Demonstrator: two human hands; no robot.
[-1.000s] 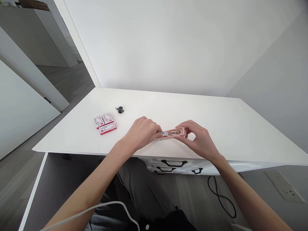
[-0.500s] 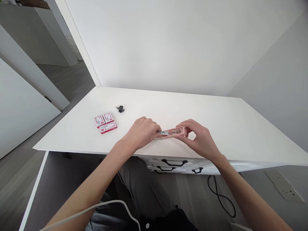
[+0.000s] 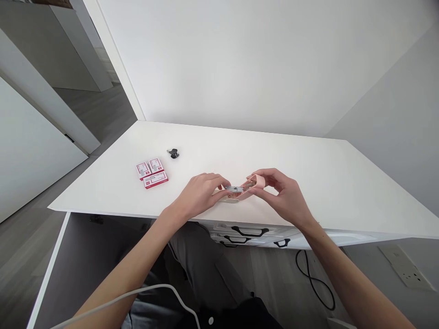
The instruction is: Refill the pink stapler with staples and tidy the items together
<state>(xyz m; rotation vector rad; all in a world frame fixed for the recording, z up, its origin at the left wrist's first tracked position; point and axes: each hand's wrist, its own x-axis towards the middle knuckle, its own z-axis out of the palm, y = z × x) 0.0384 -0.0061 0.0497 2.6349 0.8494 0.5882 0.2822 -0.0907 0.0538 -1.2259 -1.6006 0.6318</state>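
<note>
Stapler's [image 3: 244,195] left end hidden by left hand [image 3: 200,194]; right hand [image 3: 284,194] covers part of its pink end. Print on red-and-white boxes [image 3: 155,179] too small to read. White cable [image 3: 144,288] and forearms [image 3: 137,258] cut off at bottom, counter [image 3: 343,183] at right.

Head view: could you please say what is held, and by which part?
A pink stapler: right hand on its pink cover, left hand at the metal rail's end.

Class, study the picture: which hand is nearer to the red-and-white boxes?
The left hand. It is right of the red-and-white boxes, at the near end of the pink stapler; the right hand is farther right, beyond the stapler.
</note>
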